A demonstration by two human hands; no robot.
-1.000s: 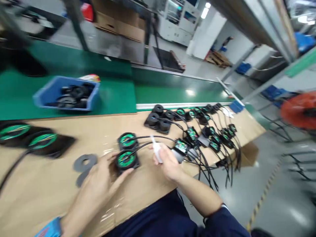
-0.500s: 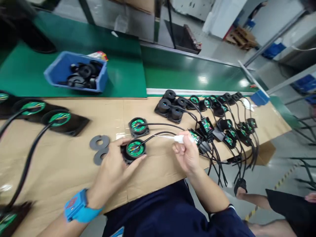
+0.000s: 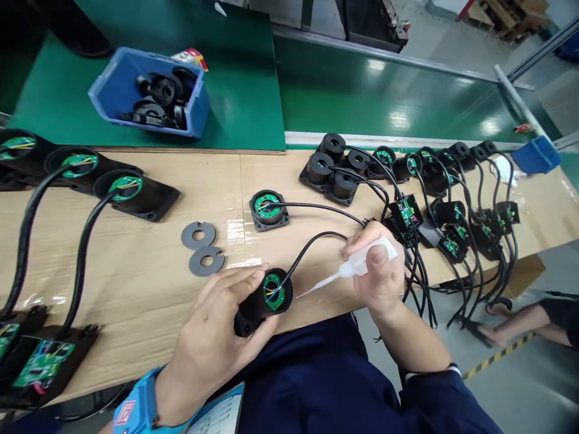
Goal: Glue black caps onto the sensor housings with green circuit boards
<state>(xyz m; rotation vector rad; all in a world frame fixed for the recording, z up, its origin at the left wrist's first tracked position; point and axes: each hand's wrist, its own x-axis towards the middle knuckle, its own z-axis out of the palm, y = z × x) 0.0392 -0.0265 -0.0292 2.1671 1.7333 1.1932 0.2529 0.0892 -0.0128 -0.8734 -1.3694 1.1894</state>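
My left hand (image 3: 221,328) is closed around a black cylindrical housing (image 3: 256,310), tilted so its open end faces right. Inside that end sits a round green circuit board (image 3: 274,290) with coloured wires and a black cable leading up to the right. Between the fingers of my right hand (image 3: 382,277) is a small white squeeze bottle (image 3: 362,260). Its thin nozzle points down and left, the tip a little apart from the housing's rim. A similar housing (image 3: 269,211) stands upright behind, and two grey slotted foam rings (image 3: 205,260) lie to the left.
Several cabled housings (image 3: 332,169) and open boxes with circuit boards (image 3: 404,211) crowd the right side. More large housings (image 3: 136,193) stand at the left. A blue bin (image 3: 199,111) of black parts rests on the green mat (image 3: 244,90). Another person's legs (image 3: 520,322) show at lower right.
My left hand has lifted and tilted the housing, bringing it nearer my body. My right hand has turned the bottle, its nozzle now angled down closer to the housing. The camera view has shifted.
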